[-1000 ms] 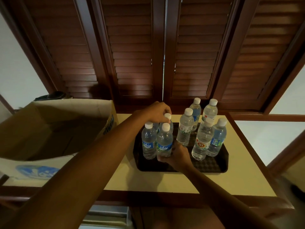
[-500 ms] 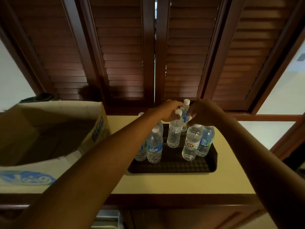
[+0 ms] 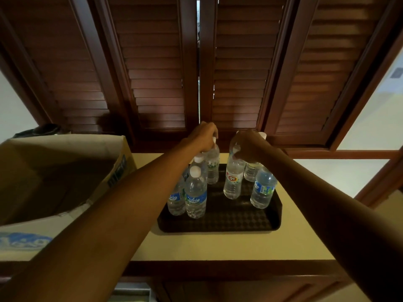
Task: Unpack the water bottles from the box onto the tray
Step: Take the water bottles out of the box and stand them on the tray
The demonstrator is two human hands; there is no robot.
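Note:
A black tray [image 3: 220, 223] lies on the cream table and carries several clear water bottles. Two blue-labelled bottles [image 3: 195, 192] stand at its front left. My left hand [image 3: 205, 136] grips the cap of a green-labelled bottle [image 3: 212, 168] at the back left. My right hand [image 3: 248, 147] holds the top of a red-labelled bottle [image 3: 233, 182] in the middle. Another blue-labelled bottle [image 3: 262, 190] stands at the right, and one more [image 3: 250, 173] is partly hidden behind my right hand. The open cardboard box [image 3: 65, 171] sits to the left.
Dark wooden louvred shutters [image 3: 196, 73] rise right behind the table. The table's wooden front edge [image 3: 218, 267] runs below the tray. A dark object [image 3: 45, 129] sits behind the box. The tray's front half is bare.
Both hands have moved apart at the back of the tray. The red-labelled bottle and the blue-labelled one at the right now stand farther from the left group. The camera has come closer.

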